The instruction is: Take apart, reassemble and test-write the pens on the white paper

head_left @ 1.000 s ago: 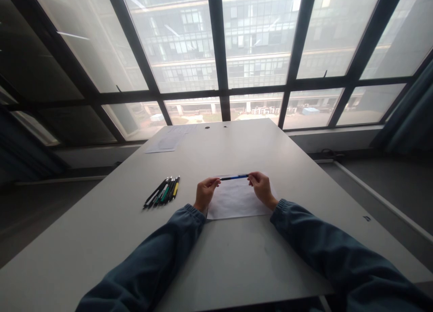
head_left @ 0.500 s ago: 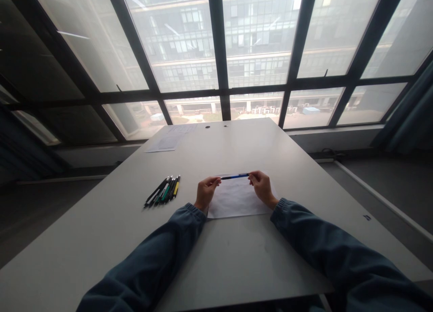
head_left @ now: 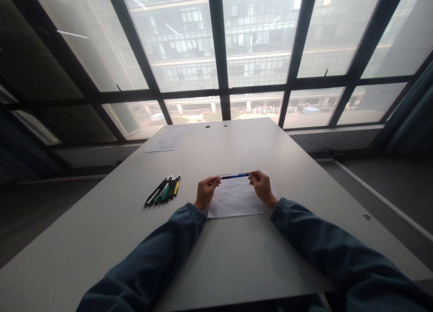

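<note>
Between my two hands a blue and black pen [head_left: 234,176] is held level, seen over the far part of a white sheet of paper [head_left: 237,201]. My left hand [head_left: 205,190] pinches its dark left end. The right end, with the clip, is in the closed fingertips of my right hand [head_left: 261,188]. To the left of my left hand lies a bundle of pens [head_left: 163,192], several of them side by side, mostly black with white, green and yellow parts.
Printed sheets [head_left: 165,139] lie at the far left of the white table [head_left: 250,258]. A round hole [head_left: 207,127] shows near the table's far edge. A small dark mark [head_left: 366,217] is on the right side. Large windows [head_left: 257,36] stand beyond the table.
</note>
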A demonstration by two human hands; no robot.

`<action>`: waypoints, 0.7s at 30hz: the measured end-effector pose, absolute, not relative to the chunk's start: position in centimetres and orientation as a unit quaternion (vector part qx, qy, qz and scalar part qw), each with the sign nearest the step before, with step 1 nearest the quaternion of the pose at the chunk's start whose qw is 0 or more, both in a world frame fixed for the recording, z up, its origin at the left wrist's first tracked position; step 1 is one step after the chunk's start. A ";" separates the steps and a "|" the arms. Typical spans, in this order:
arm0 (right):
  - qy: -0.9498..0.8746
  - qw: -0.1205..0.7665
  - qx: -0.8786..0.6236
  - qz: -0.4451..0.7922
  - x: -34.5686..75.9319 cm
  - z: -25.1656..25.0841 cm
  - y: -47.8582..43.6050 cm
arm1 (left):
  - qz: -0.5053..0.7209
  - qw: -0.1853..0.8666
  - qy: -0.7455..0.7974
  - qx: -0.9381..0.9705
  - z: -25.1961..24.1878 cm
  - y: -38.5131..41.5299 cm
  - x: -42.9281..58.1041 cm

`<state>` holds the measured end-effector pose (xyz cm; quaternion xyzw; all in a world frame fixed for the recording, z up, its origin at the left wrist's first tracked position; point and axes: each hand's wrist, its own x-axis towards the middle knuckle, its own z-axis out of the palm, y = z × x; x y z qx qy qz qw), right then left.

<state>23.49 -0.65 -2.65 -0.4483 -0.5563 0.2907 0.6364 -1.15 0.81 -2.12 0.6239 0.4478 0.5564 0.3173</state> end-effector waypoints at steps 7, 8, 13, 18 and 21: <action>-0.555 0.638 -0.447 0.292 23.5 -2.8 -0.5 | 0.553 0.314 0.448 0.628 -2.0 0.7 -1.2; -0.556 0.637 -0.448 0.291 23.5 -2.8 -0.6 | 0.552 0.314 0.447 0.630 -1.9 0.7 -1.2; -0.560 0.634 -0.451 0.286 23.5 -2.8 -0.6 | 0.556 0.312 0.449 0.626 -1.8 0.6 -1.1; -0.552 0.638 -0.453 0.289 23.5 -3.0 -0.4 | 0.553 0.312 0.449 0.628 -1.9 0.7 -1.1; -0.549 0.640 -0.449 0.294 23.4 -3.1 -0.4 | 0.553 0.306 0.450 0.631 -2.0 0.8 -1.1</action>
